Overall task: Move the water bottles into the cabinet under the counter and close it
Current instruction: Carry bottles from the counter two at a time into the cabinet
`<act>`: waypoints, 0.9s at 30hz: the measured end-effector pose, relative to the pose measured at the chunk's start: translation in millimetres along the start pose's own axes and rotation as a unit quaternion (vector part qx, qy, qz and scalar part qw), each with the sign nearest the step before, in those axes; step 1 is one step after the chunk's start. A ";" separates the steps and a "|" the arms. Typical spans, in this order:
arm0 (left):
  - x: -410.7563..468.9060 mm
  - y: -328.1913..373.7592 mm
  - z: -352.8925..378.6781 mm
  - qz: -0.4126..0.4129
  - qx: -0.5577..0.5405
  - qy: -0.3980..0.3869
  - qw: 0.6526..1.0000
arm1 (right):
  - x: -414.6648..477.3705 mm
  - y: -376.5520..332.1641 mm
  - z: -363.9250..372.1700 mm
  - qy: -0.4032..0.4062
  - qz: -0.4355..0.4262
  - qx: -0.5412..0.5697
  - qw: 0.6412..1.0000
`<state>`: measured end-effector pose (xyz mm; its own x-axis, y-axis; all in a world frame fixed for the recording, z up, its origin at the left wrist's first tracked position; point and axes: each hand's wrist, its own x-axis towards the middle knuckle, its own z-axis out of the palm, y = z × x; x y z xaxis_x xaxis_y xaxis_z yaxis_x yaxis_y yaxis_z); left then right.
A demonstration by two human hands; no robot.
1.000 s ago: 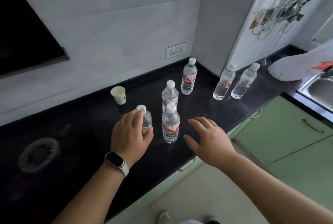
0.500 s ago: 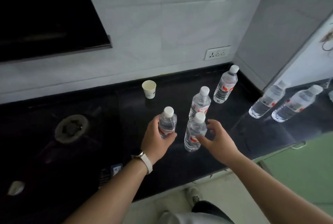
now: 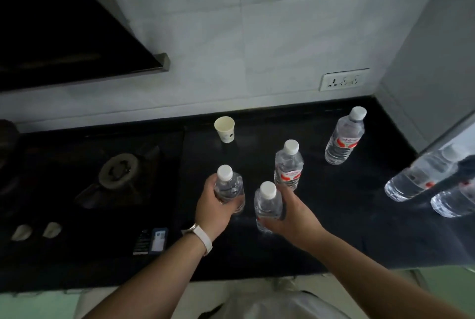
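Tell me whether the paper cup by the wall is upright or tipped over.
Upright. The paper cup stands on its narrow base on the black counter, open rim facing up. What is inside cannot be told.

- A home kitchen.
- Gas burner (image 3: 117, 173) set into a black stone worktop (image 3: 347, 228).
- Dark range hood (image 3: 64, 36) above it.
- White tiled wall (image 3: 257, 36) with a socket (image 3: 343, 79); green cabinet front (image 3: 447, 293) below.

One head-worn camera looks steeply down, close over the black counter (image 3: 334, 228); its wide-angle edges seem warped.
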<state>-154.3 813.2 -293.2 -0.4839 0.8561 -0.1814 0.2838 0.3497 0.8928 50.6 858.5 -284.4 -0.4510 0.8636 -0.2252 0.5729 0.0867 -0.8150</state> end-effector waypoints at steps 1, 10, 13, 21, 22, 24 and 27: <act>-1.8 0.7 2.6 -0.008 0.002 0.016 1.000 | 2.3 3.1 -1.3 -0.007 -0.006 0.003 1.000; -23.6 -6.1 18.6 -0.078 -0.030 0.128 0.988 | 21.3 20.0 -5.1 -0.070 -0.028 0.050 0.996; -38.3 -11.3 12.3 -0.092 -0.039 0.143 0.985 | 27.6 18.3 -3.9 -0.084 -0.024 0.064 0.994; -82.5 -28.5 -26.6 -0.099 -0.077 0.204 0.971 | 23.3 -17.8 24.1 -0.131 -0.082 0.041 0.987; -88.9 -32.4 -34.1 -0.102 -0.081 0.213 0.968 | 19.2 -25.3 29.9 -0.139 -0.086 0.040 0.986; -100.6 -38.1 -47.8 -0.103 -0.087 0.227 0.964 | 11.8 -37.5 40.9 -0.150 -0.095 0.037 0.983; -126.2 -51.4 -78.4 -0.096 -0.094 0.262 0.956 | -4.8 -63.2 67.6 -0.171 -0.116 0.029 0.978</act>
<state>-172.7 657.3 -283.9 -0.8747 0.4567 -0.1624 0.0179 0.3653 0.9307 -29.7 815.3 -267.9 -0.7719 0.6074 -0.1880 0.3933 0.2238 -0.8917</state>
